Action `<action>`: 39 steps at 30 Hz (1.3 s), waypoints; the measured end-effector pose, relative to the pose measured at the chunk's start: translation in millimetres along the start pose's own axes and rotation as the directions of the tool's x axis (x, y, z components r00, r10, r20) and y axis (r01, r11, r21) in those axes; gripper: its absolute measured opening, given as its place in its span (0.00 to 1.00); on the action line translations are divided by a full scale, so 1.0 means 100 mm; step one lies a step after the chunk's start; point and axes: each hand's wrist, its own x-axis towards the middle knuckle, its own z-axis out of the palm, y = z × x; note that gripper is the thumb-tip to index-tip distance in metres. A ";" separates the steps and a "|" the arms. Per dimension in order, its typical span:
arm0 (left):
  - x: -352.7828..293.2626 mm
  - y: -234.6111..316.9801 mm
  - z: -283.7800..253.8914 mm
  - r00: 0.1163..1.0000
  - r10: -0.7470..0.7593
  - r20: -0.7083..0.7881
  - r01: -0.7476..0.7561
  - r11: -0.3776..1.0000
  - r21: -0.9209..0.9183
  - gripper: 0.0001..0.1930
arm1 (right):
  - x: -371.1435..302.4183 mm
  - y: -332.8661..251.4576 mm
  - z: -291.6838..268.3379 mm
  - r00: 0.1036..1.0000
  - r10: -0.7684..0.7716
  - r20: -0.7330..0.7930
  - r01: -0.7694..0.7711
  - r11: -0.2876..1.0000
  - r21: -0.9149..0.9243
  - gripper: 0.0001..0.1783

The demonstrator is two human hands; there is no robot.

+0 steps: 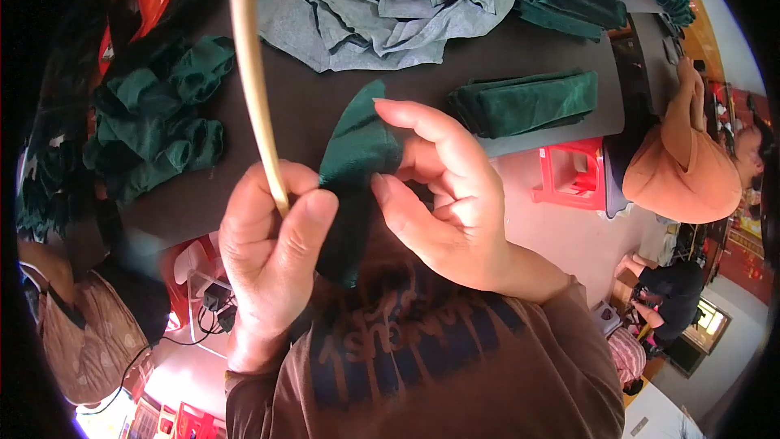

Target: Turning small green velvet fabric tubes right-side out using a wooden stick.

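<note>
Dark worktable (325,106) takes up most of the view, kind of matte grey-black. Big crumpled heap of grey cloth (390,0) at the far side, loose green pieces (154,114) bunched on the left, and neat folded green stacks (528,102) on the right, another stack (569,4) further back. Red plastic stool (573,175) sits just off the table edge on a pale pinkish floor (569,236). A person in an orange top (686,171) sits at the right. Cables (215,301) lie on the floor lower left, where bright light washes things out.
</note>
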 end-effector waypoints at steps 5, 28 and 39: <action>-0.03 -0.07 0.07 0.998 0.049 0.027 -0.048 0.999 -0.023 0.05 | 0.06 0.06 -0.01 0.996 -0.051 -0.066 0.034 0.971 -0.237 0.25; -0.03 -0.05 -0.05 0.971 -0.232 -0.052 0.227 0.969 -0.096 0.13 | -0.01 -0.06 -0.13 0.971 -0.208 0.120 0.226 0.959 -0.170 0.21; -0.38 0.00 -0.39 0.941 -0.241 0.239 0.148 0.924 0.352 0.12 | 0.10 -0.17 -0.27 0.940 -0.299 0.167 0.341 0.866 -0.367 0.24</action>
